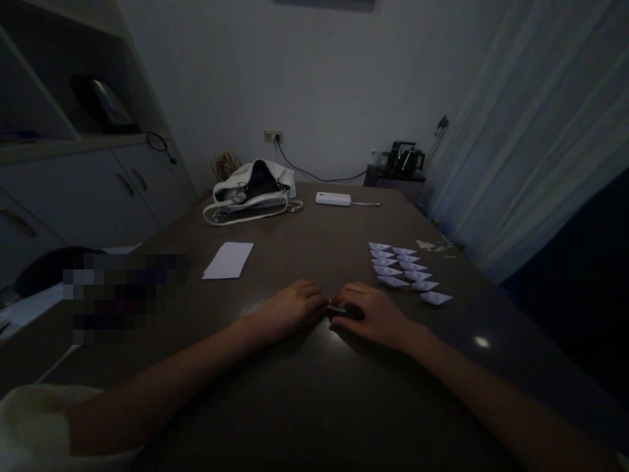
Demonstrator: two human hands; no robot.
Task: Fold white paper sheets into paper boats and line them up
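In the head view, the only one, both bare hands come together over the near middle of the brown bench [314,236]. A small pale piece [337,308] shows between their fingertips, too dark and too covered for its shape to be made out. The left hand [299,307] has its fingers bent and close together, their tips meeting at the left end of the piece; I cannot tell how firmly they grip it. The right hand [374,313] curls around the other end, forefinger above and thumb below, nearly closed on the piece, with a dark patch in the hollow behind.

To the right of the hands and farther back, eleven folded paper boats [418,276] lie in two slanting rows, five in the left and six in the right. Beyond them are white scraps [432,246]. Left of the hands, also farther back, lies a small stack of white sheets [228,260], its edges slightly out of line.

Toward the far end of the bench rest a white handbag [226,191], its mouth open, and a white device [333,198] with a short cable [366,204]. Behind, a black cord [314,176] runs from a wall socket [270,136].
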